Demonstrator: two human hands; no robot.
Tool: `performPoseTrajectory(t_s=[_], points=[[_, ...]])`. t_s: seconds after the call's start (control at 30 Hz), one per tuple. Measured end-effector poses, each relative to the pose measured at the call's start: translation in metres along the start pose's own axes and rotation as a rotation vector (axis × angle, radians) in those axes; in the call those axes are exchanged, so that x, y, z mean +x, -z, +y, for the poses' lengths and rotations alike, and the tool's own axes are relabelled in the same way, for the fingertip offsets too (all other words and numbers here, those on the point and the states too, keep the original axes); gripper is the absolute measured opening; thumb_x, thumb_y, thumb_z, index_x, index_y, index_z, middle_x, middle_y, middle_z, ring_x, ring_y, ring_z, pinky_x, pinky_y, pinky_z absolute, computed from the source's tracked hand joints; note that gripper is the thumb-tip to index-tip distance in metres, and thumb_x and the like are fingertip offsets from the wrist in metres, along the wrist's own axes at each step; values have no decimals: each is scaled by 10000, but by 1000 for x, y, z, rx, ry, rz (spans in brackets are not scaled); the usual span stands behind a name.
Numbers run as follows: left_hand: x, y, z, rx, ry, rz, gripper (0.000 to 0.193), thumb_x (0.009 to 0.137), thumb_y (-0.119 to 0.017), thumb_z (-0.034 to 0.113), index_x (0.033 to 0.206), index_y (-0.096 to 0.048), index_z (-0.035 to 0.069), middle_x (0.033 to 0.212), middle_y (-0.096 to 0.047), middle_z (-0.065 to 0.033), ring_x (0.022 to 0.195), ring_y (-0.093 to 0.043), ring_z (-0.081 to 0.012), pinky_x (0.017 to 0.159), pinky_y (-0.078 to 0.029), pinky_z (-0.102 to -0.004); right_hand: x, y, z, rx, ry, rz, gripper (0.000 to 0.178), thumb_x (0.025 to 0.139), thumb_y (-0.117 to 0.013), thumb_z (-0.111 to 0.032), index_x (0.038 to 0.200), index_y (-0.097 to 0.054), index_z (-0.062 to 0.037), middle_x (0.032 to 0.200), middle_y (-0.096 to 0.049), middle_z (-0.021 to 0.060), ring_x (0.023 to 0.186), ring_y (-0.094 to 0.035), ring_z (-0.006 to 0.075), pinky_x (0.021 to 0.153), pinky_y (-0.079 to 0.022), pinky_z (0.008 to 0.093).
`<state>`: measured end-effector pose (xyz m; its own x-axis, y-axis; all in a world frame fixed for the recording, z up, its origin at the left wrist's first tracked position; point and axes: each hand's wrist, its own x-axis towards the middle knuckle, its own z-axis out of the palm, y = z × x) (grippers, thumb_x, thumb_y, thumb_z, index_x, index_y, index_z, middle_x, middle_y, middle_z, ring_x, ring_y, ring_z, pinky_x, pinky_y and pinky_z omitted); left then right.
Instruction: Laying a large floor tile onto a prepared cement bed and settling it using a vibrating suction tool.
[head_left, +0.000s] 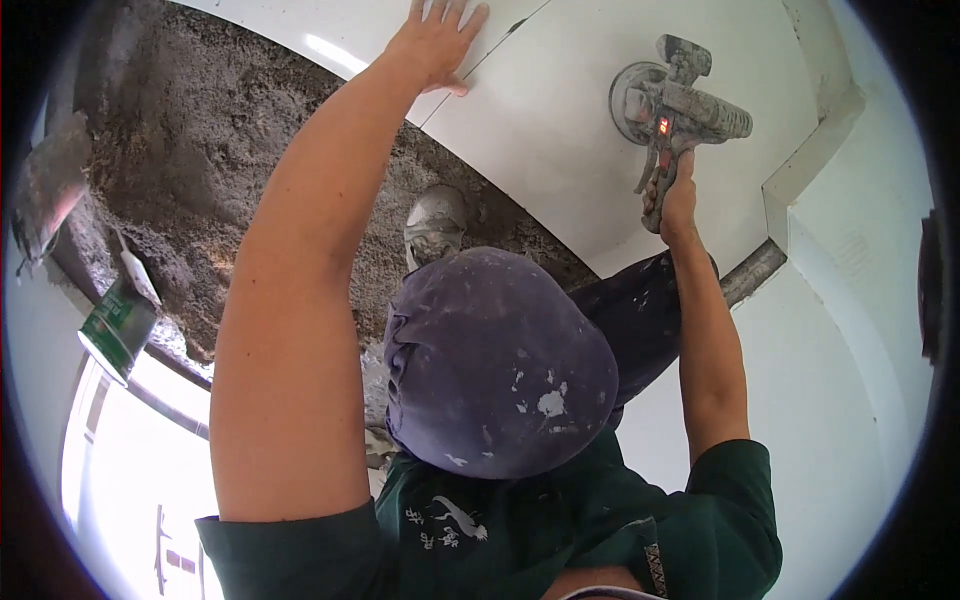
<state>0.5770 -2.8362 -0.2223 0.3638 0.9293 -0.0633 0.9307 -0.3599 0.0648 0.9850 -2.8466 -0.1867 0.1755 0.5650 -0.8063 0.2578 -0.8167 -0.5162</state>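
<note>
My right hand [678, 200] is closed around the handle of a dusty, cement-smeared tile vibrator [705, 108]. Its round suction cup [628, 105] rests on a large white floor tile [560, 170], and a small red display glows on its body. Further left, my left hand [432, 48] lies with fingers spread on the neighbouring white tile [285, 22]. My left thumb reaches the narrow seam [490, 62] between the two tiles. Part of that seam looks dark.
Rough grey-brown mortar [230, 130] borders the tiles at left, where my shoe [436, 222] stands. A green-and-white container [118, 328] and a grey bucket-like object [50, 185] sit at far left. White walls with a stepped corner [800, 170] bound the right side; my bent knee [500, 360] fills the middle.
</note>
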Motion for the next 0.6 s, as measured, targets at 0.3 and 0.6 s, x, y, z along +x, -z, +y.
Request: performPoseTrajectory(t_s=[0.3, 0.6], points=[[5, 3, 5, 9, -15, 90, 1159, 811, -719, 588, 1577, -53, 29, 1623, 9, -283, 1512, 2, -428, 1222, -29, -561, 0, -2, -2, -31, 35, 45, 765, 940, -360, -745, 812, -595, -28, 611, -540, 42, 469, -506, 151, 422, -401, 308], [15, -6, 5, -5, 106, -444, 1194, 703, -817, 551, 1573, -138, 98, 1621, -111, -255, 1506, -108, -423, 1207, -133, -582, 1, -2, -4, -86, 31, 82, 721, 949, -351, -726, 720, -567, -78, 563, -514, 21, 430, -473, 142, 422, -405, 300]])
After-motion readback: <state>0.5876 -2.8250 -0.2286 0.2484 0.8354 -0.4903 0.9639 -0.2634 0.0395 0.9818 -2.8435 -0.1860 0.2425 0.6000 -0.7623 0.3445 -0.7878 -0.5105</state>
